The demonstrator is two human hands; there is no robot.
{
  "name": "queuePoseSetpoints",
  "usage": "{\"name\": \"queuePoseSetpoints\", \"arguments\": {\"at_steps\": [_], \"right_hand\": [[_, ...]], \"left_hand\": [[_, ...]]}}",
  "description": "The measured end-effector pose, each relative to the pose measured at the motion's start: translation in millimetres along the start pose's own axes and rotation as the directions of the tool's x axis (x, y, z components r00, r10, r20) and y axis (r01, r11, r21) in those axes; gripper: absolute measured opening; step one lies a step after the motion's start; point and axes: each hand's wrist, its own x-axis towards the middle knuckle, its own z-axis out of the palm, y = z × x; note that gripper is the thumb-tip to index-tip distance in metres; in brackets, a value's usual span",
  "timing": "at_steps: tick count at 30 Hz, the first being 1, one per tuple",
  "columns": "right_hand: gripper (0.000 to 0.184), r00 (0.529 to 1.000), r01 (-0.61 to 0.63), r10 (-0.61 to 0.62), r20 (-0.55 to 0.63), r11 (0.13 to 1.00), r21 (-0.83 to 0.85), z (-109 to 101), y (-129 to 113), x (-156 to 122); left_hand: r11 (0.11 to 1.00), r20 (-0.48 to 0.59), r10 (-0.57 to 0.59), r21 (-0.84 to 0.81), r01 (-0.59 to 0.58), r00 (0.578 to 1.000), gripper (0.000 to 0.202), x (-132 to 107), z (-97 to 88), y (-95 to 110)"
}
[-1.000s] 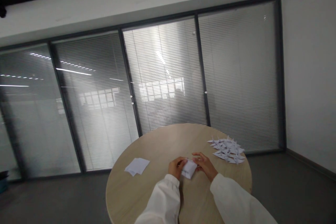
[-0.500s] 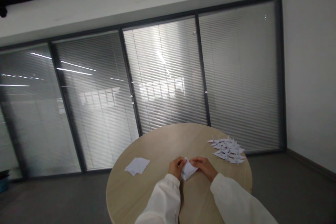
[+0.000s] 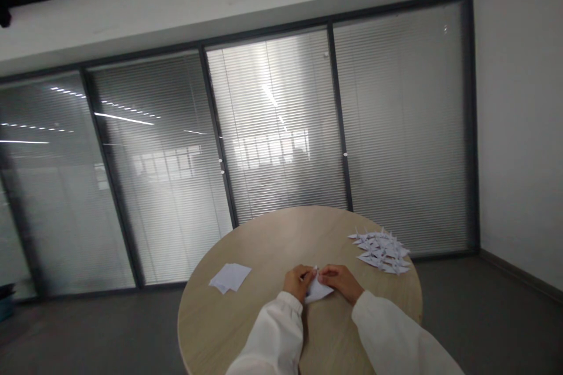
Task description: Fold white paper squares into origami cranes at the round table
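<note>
A round table point(image 3: 264, 240) with a pale wood-grain top stands before a dark-framed glass partition point(image 3: 338, 99) with slatted blinds point(image 3: 272, 99). Over its near half, the left hand point(image 3: 299, 281) has bent fingers closed on the upper left part of a folded white paper point(image 3: 319, 292), while the right hand point(image 3: 341, 281) pinches it near the top corner, thumb and fingertips together; the tips of both hands nearly meet there. The paper sits between the hands, its wide lower edge toward the person; whether it rests on the tabletop or just above it is hard to tell. Loose white sleeves point(image 3: 272, 337) cover the forearms. Well apart to the left lie overlapping white sheets point(image 3: 231, 277); to the right, near the table's edge, is a pile of pointed folded-paper pieces point(image 3: 382, 252). A plain wall point(image 3: 519, 105) closes the right side, and a blue container point(image 3: 6, 307) shows partly at the far left.
</note>
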Motion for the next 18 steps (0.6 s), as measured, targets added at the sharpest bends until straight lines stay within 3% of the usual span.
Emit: {"name": "queuePoseSetpoints", "arguments": {"at_steps": [5,7,10,18], "right_hand": [[0.029,1.000,0.001,0.000,-0.022,0.999,0.034,1,-4,-1],[0.029,0.999,-0.015,0.016,-0.040,0.999,0.045,0,-3,0],[0.030,0.998,-0.029,0.033,-0.055,0.998,0.062,-2,-1,1],[0.034,0.996,-0.064,0.072,-0.046,0.984,0.163,0,-2,-1]], "left_hand": [[0.998,-0.024,-0.034,-0.049,0.033,0.999,0.050,-2,-1.3,7],[0.977,-0.012,-0.116,-0.181,0.112,0.993,0.060,-2,-3.1,11],[0.881,0.090,-0.210,-0.415,0.229,0.973,0.067,1,-4.8,10],[0.732,0.180,-0.295,-0.588,0.343,0.938,0.055,9,3.4,-15]]}}
